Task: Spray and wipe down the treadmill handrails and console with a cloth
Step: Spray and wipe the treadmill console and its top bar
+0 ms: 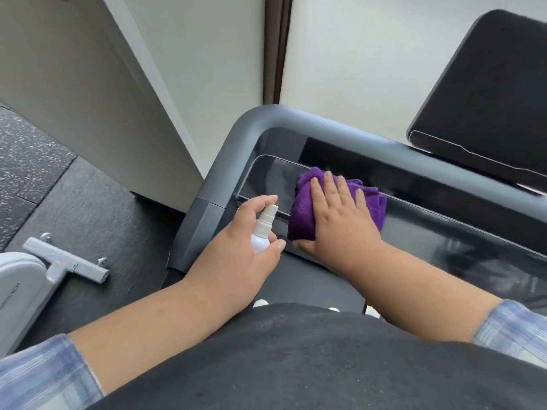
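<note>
Head view: right hand (340, 214) presses flat on purple cloth (302, 214), wiping the console (444, 232); left hand (236, 255) grips spray bottle (262, 232); handrail (225, 161) likely next.

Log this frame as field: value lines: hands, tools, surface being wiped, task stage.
left hand: grips white spray bottle, index finger raised over the nozzle
right hand: flat, fingers straight, presses purple cloth
cloth: bunched, on the glossy dark console tray, near its left end
handrail: grey, curves round the tray's left corner, untouched
screen: dark, upper right
task stage: wiping the console
</note>
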`<move>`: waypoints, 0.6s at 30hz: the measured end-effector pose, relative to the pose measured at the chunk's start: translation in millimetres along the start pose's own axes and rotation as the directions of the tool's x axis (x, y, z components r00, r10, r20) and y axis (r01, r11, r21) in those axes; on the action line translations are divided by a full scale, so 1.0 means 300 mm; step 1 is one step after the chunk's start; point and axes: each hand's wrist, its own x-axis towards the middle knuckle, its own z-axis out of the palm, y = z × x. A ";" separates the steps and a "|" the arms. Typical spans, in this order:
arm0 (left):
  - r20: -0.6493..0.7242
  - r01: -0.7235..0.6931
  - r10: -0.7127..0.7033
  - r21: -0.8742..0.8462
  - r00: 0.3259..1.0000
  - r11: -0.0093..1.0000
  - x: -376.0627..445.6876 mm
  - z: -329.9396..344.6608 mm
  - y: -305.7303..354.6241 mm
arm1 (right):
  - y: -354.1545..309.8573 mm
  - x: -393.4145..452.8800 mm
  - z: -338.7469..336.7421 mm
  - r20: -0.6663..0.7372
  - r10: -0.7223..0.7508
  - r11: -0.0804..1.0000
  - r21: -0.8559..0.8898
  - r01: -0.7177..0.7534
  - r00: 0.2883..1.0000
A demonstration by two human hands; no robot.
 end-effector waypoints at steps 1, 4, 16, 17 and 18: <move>0.008 0.001 -0.002 0.008 1.000 1.000 -0.002 -0.007 -0.004 | 0.000 -0.010 0.003 0.012 0.009 1.000 -0.017 -0.009 1.000; 0.008 0.003 -0.003 0.046 1.000 0.999 -0.009 -0.037 -0.016 | -0.048 0.021 -0.004 0.021 0.062 0.997 -0.052 -0.060 0.998; 0.013 -0.020 0.018 0.103 1.000 0.994 -0.022 -0.086 -0.050 | -0.213 0.155 -0.029 -0.002 -0.108 0.994 -0.023 0.108 0.994; 0.017 -0.030 0.028 0.112 0.999 0.993 -0.022 -0.089 -0.045 | -0.193 0.116 -0.011 0.004 -0.120 0.992 -0.027 0.120 0.993; 0.021 -0.034 0.032 0.120 0.999 0.992 -0.024 -0.092 -0.041 | -0.178 0.074 0.006 0.014 -0.131 0.990 -0.041 0.132 0.991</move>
